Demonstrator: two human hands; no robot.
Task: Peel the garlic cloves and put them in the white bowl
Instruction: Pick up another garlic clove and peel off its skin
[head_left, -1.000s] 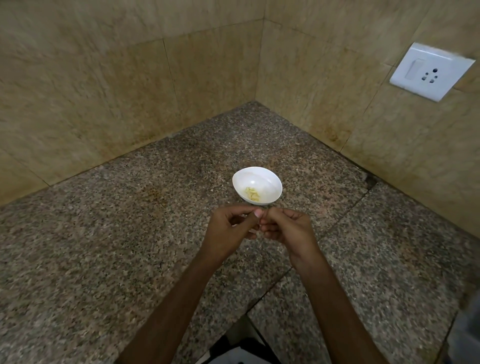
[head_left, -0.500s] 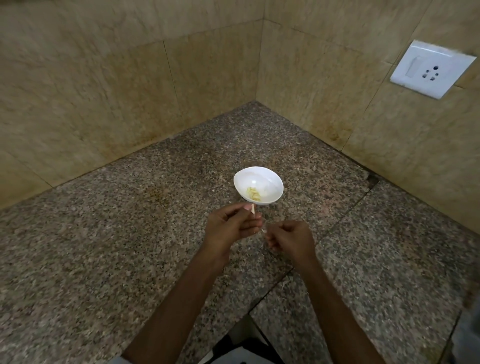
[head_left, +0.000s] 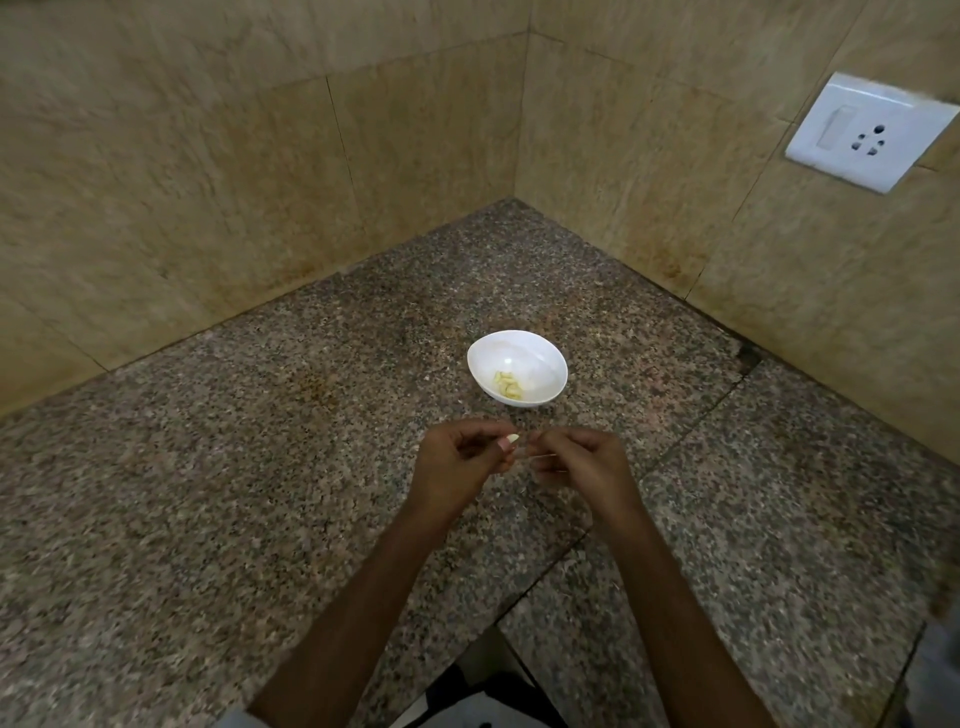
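A small white bowl (head_left: 540, 358) stands on the granite counter with several peeled garlic cloves (head_left: 506, 384) lying in it. Just in front of the bowl my two hands meet above the counter. My left hand (head_left: 460, 465) pinches a small pale garlic clove (head_left: 511, 439) between thumb and fingertips. My right hand (head_left: 582, 462) has curled fingers and pinches a thin strip of garlic skin (head_left: 537, 456) that stretches toward the clove. Most of the clove is hidden by my fingers.
The speckled granite counter (head_left: 260, 493) runs into a corner of beige tiled walls (head_left: 208, 182). A white switch and socket plate (head_left: 870, 136) is on the right wall. The counter's front edge (head_left: 498, 623) has a notch near my body.
My hands were pressed together, then my right hand pulled away toward me with a strip of skin. Now both hands are close again, a little lower in view, the pale clove tip showing.
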